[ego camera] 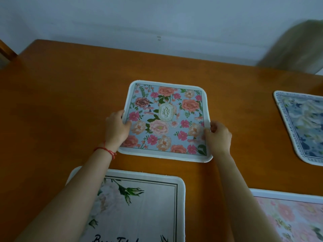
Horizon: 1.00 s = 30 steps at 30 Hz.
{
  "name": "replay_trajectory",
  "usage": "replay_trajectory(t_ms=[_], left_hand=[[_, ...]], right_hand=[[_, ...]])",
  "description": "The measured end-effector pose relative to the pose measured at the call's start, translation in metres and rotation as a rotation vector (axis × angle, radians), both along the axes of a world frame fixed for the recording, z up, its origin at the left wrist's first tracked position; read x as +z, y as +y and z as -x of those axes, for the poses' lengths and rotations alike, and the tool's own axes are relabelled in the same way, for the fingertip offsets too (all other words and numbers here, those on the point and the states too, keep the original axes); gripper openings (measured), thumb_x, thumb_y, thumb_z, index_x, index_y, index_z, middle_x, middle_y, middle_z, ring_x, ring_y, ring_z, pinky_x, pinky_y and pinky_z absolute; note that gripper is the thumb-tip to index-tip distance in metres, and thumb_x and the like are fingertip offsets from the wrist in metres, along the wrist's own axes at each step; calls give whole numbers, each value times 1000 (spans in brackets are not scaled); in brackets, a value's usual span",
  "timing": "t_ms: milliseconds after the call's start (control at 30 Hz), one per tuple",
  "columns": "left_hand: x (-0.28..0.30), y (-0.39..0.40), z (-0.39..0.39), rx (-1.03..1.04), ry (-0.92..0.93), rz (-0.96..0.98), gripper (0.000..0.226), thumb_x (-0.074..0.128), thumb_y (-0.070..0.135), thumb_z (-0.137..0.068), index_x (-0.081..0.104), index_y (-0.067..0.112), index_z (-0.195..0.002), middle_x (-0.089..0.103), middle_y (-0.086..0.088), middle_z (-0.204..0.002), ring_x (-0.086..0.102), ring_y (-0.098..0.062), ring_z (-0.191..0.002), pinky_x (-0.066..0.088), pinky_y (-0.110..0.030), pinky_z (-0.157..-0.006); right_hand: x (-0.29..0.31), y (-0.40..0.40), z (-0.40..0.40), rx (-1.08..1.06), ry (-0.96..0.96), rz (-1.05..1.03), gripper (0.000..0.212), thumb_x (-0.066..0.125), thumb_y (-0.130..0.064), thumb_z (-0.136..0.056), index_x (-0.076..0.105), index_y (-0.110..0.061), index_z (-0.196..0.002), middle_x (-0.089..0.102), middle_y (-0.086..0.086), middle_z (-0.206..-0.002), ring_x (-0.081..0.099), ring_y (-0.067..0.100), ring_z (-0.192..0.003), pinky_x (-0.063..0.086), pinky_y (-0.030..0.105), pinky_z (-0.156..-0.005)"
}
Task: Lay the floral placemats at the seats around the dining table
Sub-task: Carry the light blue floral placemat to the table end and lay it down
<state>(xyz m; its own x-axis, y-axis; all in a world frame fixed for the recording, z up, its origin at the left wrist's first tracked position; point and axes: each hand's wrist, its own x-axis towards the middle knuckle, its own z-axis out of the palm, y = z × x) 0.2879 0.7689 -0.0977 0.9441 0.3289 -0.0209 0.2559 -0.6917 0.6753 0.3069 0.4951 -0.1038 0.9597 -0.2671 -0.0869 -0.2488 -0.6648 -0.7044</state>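
Note:
A light-blue placemat with pink and orange flowers [166, 119] lies flat on the far middle of the orange-brown dining table [61, 105]. My left hand [116, 127] pinches its left edge, thumb on top. At its right edge, my right hand [218, 135] grips the mat with curled fingers. A pale placemat with white flowers and black script [139, 206] sits at the near edge under my left forearm. A pink floral placemat [290, 217] lies at the near right. A blue and white placemat [302, 126] lies at the far right.
A pale wall [157, 23] runs behind the table's far edge. A blurred beige chair back [297, 48] stands at the far right corner. A wooden piece [7, 49] shows at the far left. Bare tabletop stretches across the left side.

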Motion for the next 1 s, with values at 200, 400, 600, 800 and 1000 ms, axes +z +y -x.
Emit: replay_trajectory(t_ms=[200,400,600,800,1000], left_hand=[[2,0,-7,166,35,203,11,53,2,-87,62,6,-93,60,-6,-86,56,-25,-87,48,-29,-63],[3,0,-11,146,16,369,19,60,7,-86,66,-2,-102,66,-13,-90,60,-18,-66,49,-20,-47],[4,-3,-8,196,-13,436,18,61,6,-84,66,-2,-99,64,-10,-85,58,-9,-61,46,-8,-41],[15,-6,8,204,-48,425,17,61,6,-84,66,1,-99,64,-7,-83,60,-12,-63,47,-8,-42],[31,-8,33,192,-79,404,16,62,7,-83,67,2,-97,65,-5,-80,60,-6,-63,50,-12,-46]], right_hand=[[-2,-2,-8,-91,-13,-109,20,54,-13,-88,63,-8,-104,63,3,-92,59,16,-74,40,15,-49],[2,-8,-13,-112,30,-209,25,61,-18,-86,64,-8,-109,62,-1,-87,63,17,-73,46,17,-51],[4,-16,-8,-127,61,-227,17,66,-23,-82,65,-10,-92,65,3,-83,63,18,-71,50,25,-55],[5,-19,13,-145,46,-264,17,68,-25,-80,64,-11,-88,67,3,-85,66,20,-75,57,34,-65],[23,-20,40,-79,-19,-251,11,66,-21,-81,61,-13,-85,64,-2,-80,65,18,-72,52,26,-56]])
